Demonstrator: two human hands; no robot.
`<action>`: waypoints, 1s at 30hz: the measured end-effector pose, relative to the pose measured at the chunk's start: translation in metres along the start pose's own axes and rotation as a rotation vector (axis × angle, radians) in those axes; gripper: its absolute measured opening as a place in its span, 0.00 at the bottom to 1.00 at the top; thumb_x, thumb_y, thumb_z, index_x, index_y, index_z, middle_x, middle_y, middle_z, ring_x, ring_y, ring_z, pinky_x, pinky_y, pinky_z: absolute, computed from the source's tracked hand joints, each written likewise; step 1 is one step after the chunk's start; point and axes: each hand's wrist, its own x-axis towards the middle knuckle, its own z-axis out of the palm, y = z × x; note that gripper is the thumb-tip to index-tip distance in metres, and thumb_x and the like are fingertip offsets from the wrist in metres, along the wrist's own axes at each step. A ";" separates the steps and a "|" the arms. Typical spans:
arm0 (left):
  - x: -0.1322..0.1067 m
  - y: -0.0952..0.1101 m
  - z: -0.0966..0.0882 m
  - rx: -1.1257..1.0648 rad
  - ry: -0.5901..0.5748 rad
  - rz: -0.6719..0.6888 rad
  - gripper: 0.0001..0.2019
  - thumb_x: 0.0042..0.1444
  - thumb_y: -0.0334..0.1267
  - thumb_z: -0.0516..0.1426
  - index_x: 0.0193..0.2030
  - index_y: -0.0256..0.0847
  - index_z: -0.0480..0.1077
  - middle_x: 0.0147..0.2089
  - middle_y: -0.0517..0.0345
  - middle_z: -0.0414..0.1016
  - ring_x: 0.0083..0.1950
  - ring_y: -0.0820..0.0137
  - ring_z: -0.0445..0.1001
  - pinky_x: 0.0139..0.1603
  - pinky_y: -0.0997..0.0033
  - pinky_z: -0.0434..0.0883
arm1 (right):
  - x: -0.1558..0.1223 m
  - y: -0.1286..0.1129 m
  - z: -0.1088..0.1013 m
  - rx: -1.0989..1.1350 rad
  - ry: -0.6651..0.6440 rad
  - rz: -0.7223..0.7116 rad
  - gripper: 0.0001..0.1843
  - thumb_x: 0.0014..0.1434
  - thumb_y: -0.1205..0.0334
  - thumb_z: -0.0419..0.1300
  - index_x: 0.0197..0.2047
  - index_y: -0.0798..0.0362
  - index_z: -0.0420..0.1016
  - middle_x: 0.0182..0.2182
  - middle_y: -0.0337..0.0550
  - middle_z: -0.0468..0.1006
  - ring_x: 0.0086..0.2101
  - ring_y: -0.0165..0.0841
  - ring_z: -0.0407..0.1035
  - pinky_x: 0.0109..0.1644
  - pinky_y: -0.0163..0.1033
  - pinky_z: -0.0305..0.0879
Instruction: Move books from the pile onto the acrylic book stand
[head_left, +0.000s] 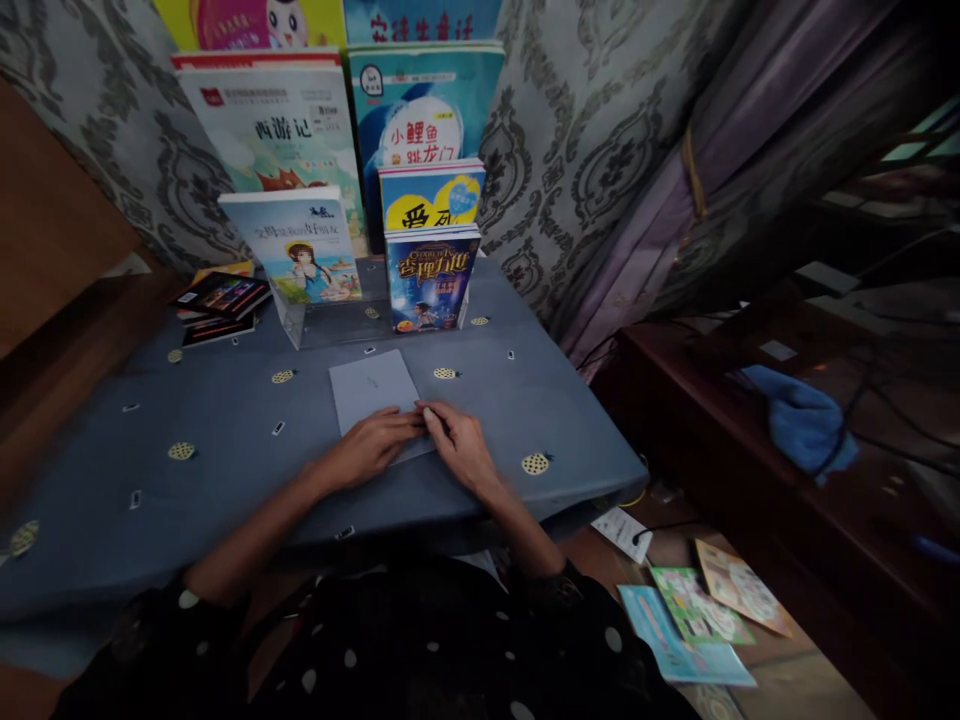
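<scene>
A plain grey-blue thin booklet or notebook (373,385) with a small mark on its cover lies flat and closed on the tablecloth in front of me. My left hand (373,443) rests across its lower part, fingers stretched out toward the right. Beside the booklet's lower right edge is my right hand (463,447), its fingers extended and its thumb apart. The fingertips of both hands meet near that edge. Whether the right fingers also touch the booklet's edge, I cannot tell.
Several picture books stand in a clear rack (300,322) at the back. Dark small books (219,303) are stacked at the left. The blue tablecloth (240,490) has a pineapple print. Booklets (701,605) lie on the floor at right, by a dark cabinet with a blue cloth (806,425).
</scene>
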 end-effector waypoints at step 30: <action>-0.012 -0.112 -0.048 -0.671 0.464 -0.454 0.32 0.66 0.61 0.45 0.63 0.37 0.67 0.68 0.43 0.68 0.69 0.56 0.67 0.71 0.54 0.62 | 0.100 -0.021 0.092 -0.516 -0.474 -0.319 0.21 0.71 0.62 0.53 0.65 0.51 0.69 0.63 0.58 0.67 0.63 0.45 0.60 0.67 0.56 0.56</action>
